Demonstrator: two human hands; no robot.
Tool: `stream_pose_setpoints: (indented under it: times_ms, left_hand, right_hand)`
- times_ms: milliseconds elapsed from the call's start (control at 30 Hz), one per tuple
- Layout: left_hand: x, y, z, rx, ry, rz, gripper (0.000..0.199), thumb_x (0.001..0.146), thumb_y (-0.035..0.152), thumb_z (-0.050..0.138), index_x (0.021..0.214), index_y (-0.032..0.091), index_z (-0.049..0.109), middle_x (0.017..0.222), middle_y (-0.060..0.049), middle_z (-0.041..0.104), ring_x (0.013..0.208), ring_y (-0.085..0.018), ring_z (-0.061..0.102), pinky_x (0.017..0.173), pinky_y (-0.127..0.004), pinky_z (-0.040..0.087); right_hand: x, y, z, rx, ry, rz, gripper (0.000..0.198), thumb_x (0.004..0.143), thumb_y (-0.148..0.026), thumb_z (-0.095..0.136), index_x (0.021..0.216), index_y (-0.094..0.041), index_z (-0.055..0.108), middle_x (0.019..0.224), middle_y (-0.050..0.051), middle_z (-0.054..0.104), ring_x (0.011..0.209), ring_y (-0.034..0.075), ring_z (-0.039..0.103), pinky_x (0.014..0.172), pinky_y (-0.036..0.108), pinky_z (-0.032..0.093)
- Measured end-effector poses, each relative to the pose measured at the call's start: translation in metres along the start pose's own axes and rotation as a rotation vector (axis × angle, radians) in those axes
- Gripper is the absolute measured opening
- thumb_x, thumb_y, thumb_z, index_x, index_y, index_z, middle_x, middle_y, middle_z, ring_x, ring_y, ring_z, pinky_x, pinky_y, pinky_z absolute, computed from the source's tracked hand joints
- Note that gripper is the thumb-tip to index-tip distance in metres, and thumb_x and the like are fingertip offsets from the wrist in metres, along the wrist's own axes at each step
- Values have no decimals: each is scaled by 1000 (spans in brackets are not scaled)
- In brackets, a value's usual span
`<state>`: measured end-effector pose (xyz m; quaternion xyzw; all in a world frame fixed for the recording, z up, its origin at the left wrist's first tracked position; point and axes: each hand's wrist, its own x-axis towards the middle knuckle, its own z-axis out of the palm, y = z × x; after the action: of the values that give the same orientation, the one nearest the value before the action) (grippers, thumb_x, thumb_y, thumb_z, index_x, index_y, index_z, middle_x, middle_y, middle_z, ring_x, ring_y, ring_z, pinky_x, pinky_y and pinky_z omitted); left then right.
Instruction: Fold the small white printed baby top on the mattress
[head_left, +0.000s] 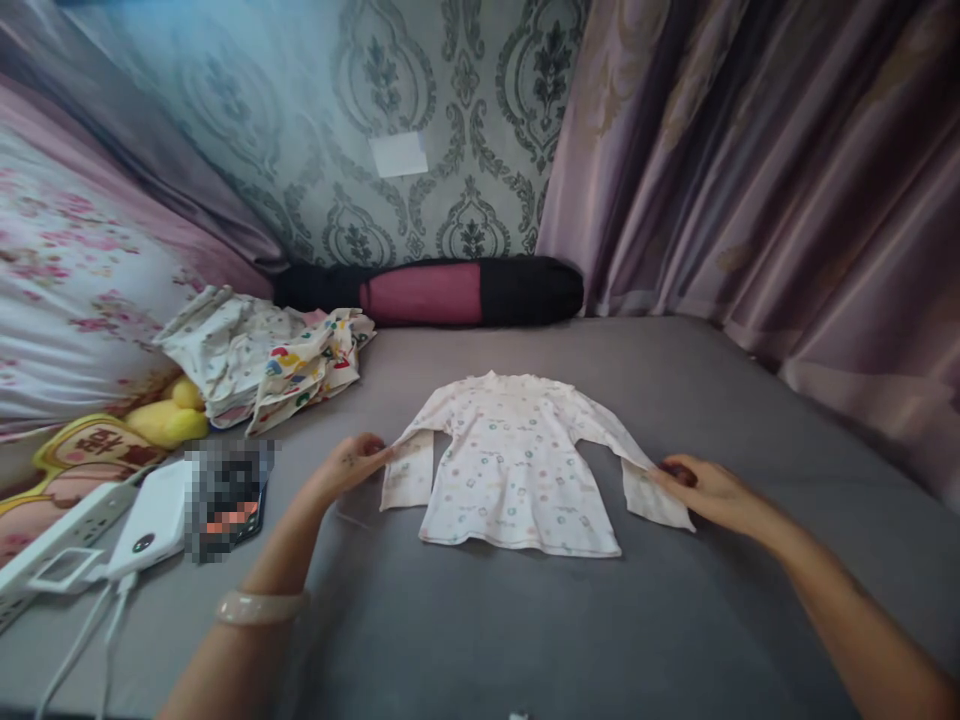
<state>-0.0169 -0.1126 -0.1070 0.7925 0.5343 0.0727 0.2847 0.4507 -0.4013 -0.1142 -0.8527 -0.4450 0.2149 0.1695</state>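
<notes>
A small white long-sleeved shirt [517, 470] with a fine pastel print lies spread flat on the grey bed sheet [465, 630], collar away from me and hem toward me. My left hand [356, 465] pinches the outer edge of the sleeve on the left. On the other side, my right hand [701, 490] pinches the edge of the right sleeve. Both sleeves angle outward from the body, and their cuff ends hang downward. The fingertips of each hand are partly hidden.
Folded clothes [262, 350] are heaped at the back left beside a floral pillow [82, 260]. Nearer are a yellow plush toy [169, 415], a power strip [67, 545], a white power bank [154, 520] with cables and a blurred-out device [229, 500]. A long black-and-maroon bolster [427, 292] lies against the wall.
</notes>
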Motion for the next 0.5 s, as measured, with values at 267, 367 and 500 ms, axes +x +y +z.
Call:
stream_pose_setpoints:
  times_ms: [267,367,500]
  left_hand:
    - [-21,24,14,-220,-74,-219,44,72,51,55,99,16,55,47,4,56,37,-12,48,40,-21,33]
    - [-20,33,15,-225,-82,-282,39,76,46,50,98,15,56,44,4,53,35,-13,49,38,-21,31]
    - [-15,35,12,-225,-10,-245,38,78,42,45,98,13,60,44,2,54,37,-15,52,38,-23,35]
  right_hand:
    - [-18,-12,9,-135,47,35,29,82,-47,51,83,-21,66,73,6,68,66,20,63,56,27,40]
    - [-19,-21,2,-134,-3,106,30,86,-43,46,81,-22,67,60,3,63,53,18,59,50,26,36]
    - [-14,-27,-11,-49,-39,274,36,88,-43,44,100,-21,69,47,1,57,37,16,52,41,26,35]
